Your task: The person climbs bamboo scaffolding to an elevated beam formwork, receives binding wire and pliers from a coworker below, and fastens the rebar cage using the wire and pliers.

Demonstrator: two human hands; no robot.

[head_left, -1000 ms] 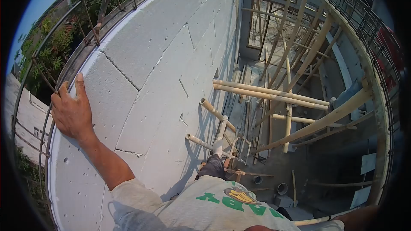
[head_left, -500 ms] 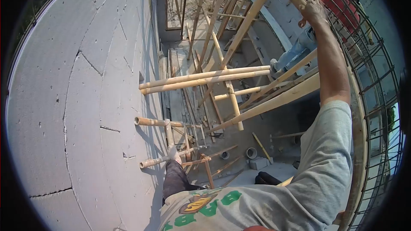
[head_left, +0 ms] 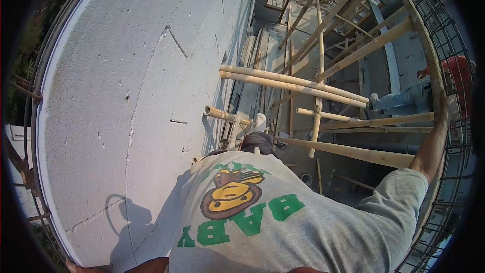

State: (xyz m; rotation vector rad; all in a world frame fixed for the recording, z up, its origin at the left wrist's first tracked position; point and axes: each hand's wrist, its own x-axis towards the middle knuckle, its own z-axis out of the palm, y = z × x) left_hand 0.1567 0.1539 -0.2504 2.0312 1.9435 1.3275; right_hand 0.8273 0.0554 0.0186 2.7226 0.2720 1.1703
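My right hand [head_left: 448,107] is at the end of my stretched-out arm, closed over the edge of a long wooden board [head_left: 428,53]. A rebar cage [head_left: 454,35] runs just beyond that board. At the lower left, my left hand [head_left: 76,268] reaches the outer edge of the pale block wall [head_left: 101,136], close to some rebar [head_left: 38,172]. Most of that hand is cut off by the frame, and its fingers are not clear. A foot [head_left: 259,122] of mine rests by a bamboo pole [head_left: 225,115] that juts from the wall.
Paired bamboo poles [head_left: 293,85] cross the gap between wall and board. More bamboo props [head_left: 348,151] span the space lower down. Planks [head_left: 260,65] lie far below on the floor. A person in blue jeans [head_left: 404,101] and a red top is beyond, at the right.
My view has swung left and my body leans nearer the wall. The right hand now appears lower and farther right along the board. My left hand has come into view at the lower left.
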